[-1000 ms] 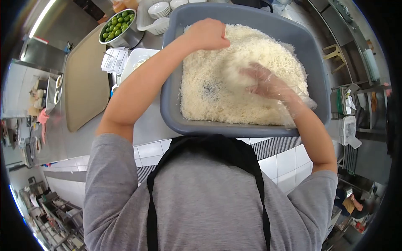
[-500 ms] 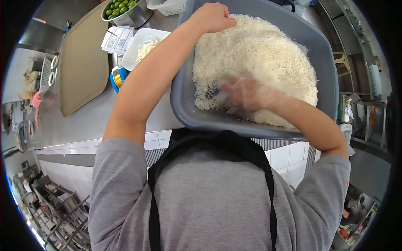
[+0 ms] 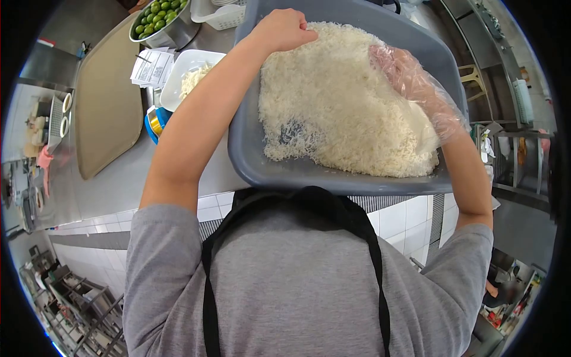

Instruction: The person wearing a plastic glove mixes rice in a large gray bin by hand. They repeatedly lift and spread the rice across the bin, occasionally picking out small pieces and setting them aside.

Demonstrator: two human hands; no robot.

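- Tray (image 3: 110,98), brown, rounded corners, flat on the steel counter (image 3: 196,163); no marking legible.
- Order slips (image 3: 153,68), paper, stacked, a dark pen-like stick on top; printed lines visible, too small to read.
- Blue-and-gold round item (image 3: 156,123), possibly a tape roll, partly behind the left forearm; no brand readable.
- Limes (image 3: 157,19), green, in a steel pot (image 3: 173,37).
- Dish (image 3: 172,94), white, holding pale shreds.
- Basket (image 3: 225,21), white plastic, perforated; no label seen.
- Tub (image 3: 245,169), grey plastic, large; no lettering made out.
- Left hand (image 3: 285,28), bare, fingers curled together, nothing visible in it, above the rice at the tub's far left.
- Rice (image 3: 339,101), white, loose, heaped inside the tub, thin at near left. Step in hand, by judgement: turning and loosening it by hand.
- Right hand (image 3: 401,68), clear plastic glove, at the heap's right side; finger spread cannot be told. A further pass would call for a light scoop inward, without crushing grains.
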